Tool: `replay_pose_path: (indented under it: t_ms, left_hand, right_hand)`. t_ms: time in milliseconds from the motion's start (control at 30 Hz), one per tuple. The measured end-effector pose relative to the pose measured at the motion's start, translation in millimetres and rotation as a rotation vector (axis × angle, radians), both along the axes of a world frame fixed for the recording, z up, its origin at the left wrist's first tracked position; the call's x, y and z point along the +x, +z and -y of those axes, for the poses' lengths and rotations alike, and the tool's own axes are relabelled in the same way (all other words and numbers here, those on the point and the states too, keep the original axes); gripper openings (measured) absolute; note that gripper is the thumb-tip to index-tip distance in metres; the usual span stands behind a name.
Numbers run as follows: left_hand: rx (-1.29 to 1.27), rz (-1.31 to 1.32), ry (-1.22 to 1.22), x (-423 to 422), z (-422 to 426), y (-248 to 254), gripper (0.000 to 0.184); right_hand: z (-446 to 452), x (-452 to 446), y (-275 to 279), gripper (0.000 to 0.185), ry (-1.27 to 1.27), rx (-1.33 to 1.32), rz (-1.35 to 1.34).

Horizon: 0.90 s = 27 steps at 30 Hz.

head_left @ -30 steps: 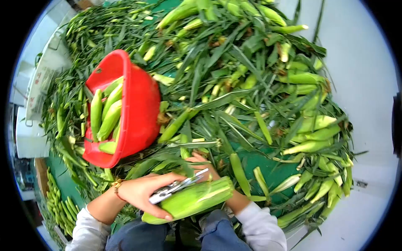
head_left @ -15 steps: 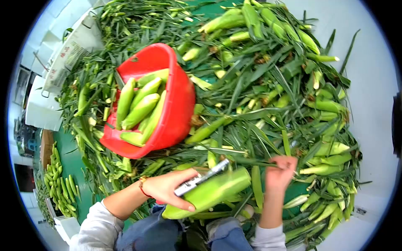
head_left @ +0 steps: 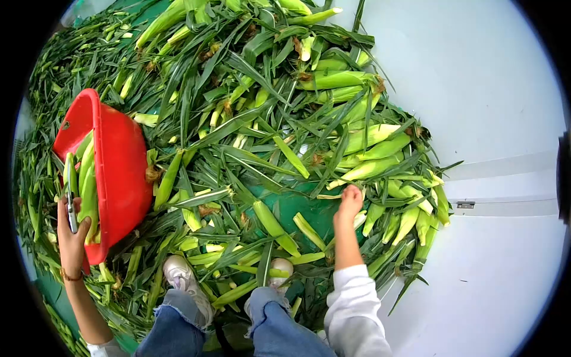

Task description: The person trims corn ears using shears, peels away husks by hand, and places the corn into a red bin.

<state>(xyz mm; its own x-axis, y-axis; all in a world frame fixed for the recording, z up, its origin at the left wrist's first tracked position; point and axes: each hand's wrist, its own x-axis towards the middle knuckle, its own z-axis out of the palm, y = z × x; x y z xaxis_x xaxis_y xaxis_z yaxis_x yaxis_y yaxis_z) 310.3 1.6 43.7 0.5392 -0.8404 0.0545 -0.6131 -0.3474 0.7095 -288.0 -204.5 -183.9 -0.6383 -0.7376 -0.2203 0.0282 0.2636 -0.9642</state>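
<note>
My left hand (head_left: 72,238) is at the open side of the tilted red basin (head_left: 126,178), closed on a silver hand tool (head_left: 72,213). Green corn ears (head_left: 88,187) lie inside the basin, right beside the fingers. My right hand (head_left: 350,205) reaches to the pile of husked corn ears (head_left: 375,168) at the right, its fingers curled together. Whatever may be between those fingers is hidden. The tip of a pale ear shows just beside this hand.
Loose leaves and stalks (head_left: 238,137) cover much of the green floor (head_left: 297,208). My shoes (head_left: 184,276) stand among fallen husk pieces. A pale wall panel (head_left: 499,256) with a small metal hinge (head_left: 466,205) rises at the right.
The large ear has left my left hand, which has moved left to the basin with the tool. My right hand has moved to the right-hand corn pile. The view has shifted right.
</note>
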Motion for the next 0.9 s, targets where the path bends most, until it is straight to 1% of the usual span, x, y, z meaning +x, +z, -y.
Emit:
replay_pose_path:
  t_ms: [33,67,100,133,200,233,300,333,400,467,533,600,633,667,700,733,767,800,833,867,900]
  left_hand:
    - [-0.003,-0.284,-0.011,-30.1,12.2,18.4,0.060]
    - [-0.009,-0.569,-0.020,-57.1,25.2,36.3,0.062]
    - [-0.082,-0.807,-0.020,-63.7,30.0,23.5,0.067]
    - [-0.184,-1.039,-0.020,-88.6,39.3,23.6,0.068]
    - [-0.058,-1.363,-0.061,-118.5,54.3,32.6,0.069]
    - [-0.017,-1.377,-0.070,-130.0,57.7,28.7,0.070]
    - [0.092,-1.372,-0.110,-144.9,61.9,9.0,0.071]
    - [0.202,-1.269,-0.169,-153.6,65.6,4.8,0.067]
    - [0.305,-1.268,-0.275,-181.5,75.6,-3.7,0.066]
    - [0.363,-1.197,-0.376,-214.2,78.7,-19.3,0.066]
    - [0.357,-0.962,-0.559,-239.7,77.5,-51.0,0.072]
    - [0.412,-0.748,-0.620,-261.2,78.6,-64.7,0.079]
    - [0.351,-0.783,-0.595,-270.0,75.6,-74.2,0.082]
    - [0.284,-0.817,-0.576,-275.9,74.3,-77.3,0.084]
    - [0.308,-0.937,-0.560,-275.3,77.2,-63.9,0.075]
    - [0.229,-1.006,-0.526,-276.4,76.2,-62.7,0.075]
    - [0.206,-0.874,-0.505,-272.7,75.9,-60.1,0.073]
    - [0.187,-0.747,-0.479,-268.6,75.1,-57.5,0.072]
    - [0.150,-1.030,-0.381,-257.5,75.8,-62.2,0.069]
    - [0.074,-1.209,-0.373,-244.8,74.4,-69.4,0.068]
    - [0.085,-1.331,-0.355,-230.7,74.0,-67.6,0.069]
  right_hand:
    - [18.6,-12.3,2.1,0.021,-0.105,0.023,0.209]
    - [31.8,-32.2,-10.3,0.030,0.005,-0.033,0.384]
    - [47.9,-35.0,-3.3,0.033,-0.001,-0.017,0.520]
    - [62.2,-35.1,4.9,0.037,-0.008,0.003,0.657]
    - [74.1,-27.4,12.1,0.032,-0.003,0.102,0.509]
    - [72.3,-21.4,15.6,0.030,-0.006,0.153,0.437]
    - [50.8,-9.3,30.5,0.025,-0.013,0.055,0.475]
    - [34.6,0.9,45.4,0.024,-0.014,0.003,0.492]
    - [-17.8,45.8,88.4,0.020,0.007,0.070,0.429]
    - [-78.8,75.9,97.3,0.022,0.194,0.195,0.427]
    - [-121.6,113.6,120.5,0.030,0.359,0.208,0.387]
    - [-144.6,135.8,137.1,0.036,0.491,0.285,0.254]
    - [-149.3,140.3,139.1,0.039,0.559,0.369,0.164]
    - [-156.3,145.6,138.4,0.043,0.688,0.283,-0.002]
    - [-165.1,148.6,136.8,0.047,0.805,0.187,-0.174]
    - [-170.2,154.3,141.8,0.050,0.913,0.085,-0.350]
    - [-179.4,158.7,153.1,0.065,1.042,0.268,-0.368]
    - [-180.8,166.5,166.3,0.077,1.205,0.163,-0.377]
    - [-179.5,170.3,173.5,0.074,1.260,0.071,-0.415]
    - [-175.8,173.4,175.5,0.072,1.315,-0.026,-0.449]
    - [-164.7,166.5,155.1,0.063,1.356,-0.016,-0.282]
